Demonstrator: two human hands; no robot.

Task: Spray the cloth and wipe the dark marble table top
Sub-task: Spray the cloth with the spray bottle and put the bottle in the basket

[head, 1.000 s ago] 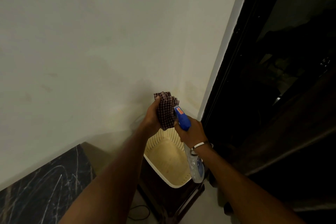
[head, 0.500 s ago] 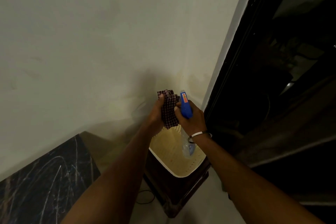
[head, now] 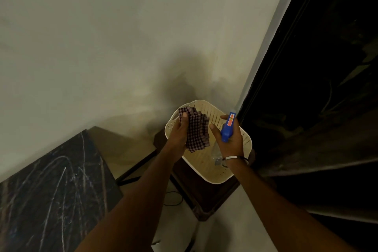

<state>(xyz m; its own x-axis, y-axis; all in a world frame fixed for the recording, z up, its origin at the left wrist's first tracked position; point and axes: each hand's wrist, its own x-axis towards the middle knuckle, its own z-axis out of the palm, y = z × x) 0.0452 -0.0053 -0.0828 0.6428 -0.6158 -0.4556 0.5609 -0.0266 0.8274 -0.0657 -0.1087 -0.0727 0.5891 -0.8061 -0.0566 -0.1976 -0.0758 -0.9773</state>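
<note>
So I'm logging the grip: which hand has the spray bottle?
The right hand, wrapped round the blue spray bottle; the left hand holds the checked cloth.

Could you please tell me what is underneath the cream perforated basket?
The basket sits on a dark wooden stand, whose front edge and corner show below it. The stand's top is covered by the basket, and the forearms hide its sides.

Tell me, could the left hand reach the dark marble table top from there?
Probably yes: the left hand, gripping the checked cloth, has open space down to the dark marble table top.
</note>
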